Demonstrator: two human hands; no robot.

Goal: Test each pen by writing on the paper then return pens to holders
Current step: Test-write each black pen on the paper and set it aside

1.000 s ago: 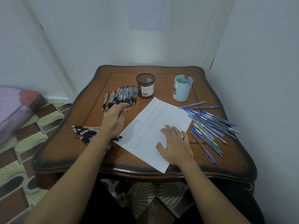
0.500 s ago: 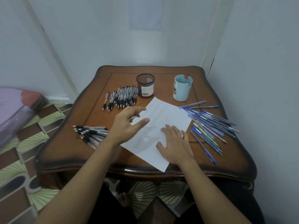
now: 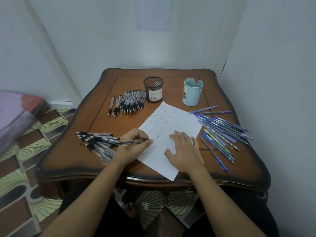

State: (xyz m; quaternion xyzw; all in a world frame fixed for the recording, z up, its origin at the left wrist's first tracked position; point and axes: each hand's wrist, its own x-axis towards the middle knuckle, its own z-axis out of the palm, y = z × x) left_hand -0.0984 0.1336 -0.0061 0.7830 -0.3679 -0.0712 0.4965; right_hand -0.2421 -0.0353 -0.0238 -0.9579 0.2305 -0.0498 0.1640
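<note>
A black pen (image 3: 130, 142) lies nearly level just left of the frame's centre, its fingers-wrapped tip meeting the left edge of a white sheet of paper (image 3: 179, 124) covered in columns of small handwritten marks. The left hand (image 3: 135, 146) grasps the pen with fingers curled round its barrel. The right hand (image 3: 184, 151) lies flat on the lower part of the sheet, fingers straight and slightly spread, holding nothing. The paper sits at an angle across the middle of a dark wooden table (image 3: 102, 168). Just left of the writing hand, a fanned pile of black pens (image 3: 99, 144) rests on the wood; a second row of black pens (image 3: 128, 103) lies above it, its right end just beside a black mesh holder (image 3: 153, 90) with a barcode label. A pale blue holder (image 3: 192, 93) stands to the right of the mesh one, near the sheet's upper corner. A spread of blue pens (image 3: 222, 132) fills the table's right side, beside the paper. Patterned floor tiles (image 3: 25, 151) show at lower left, pale walls behind.
</note>
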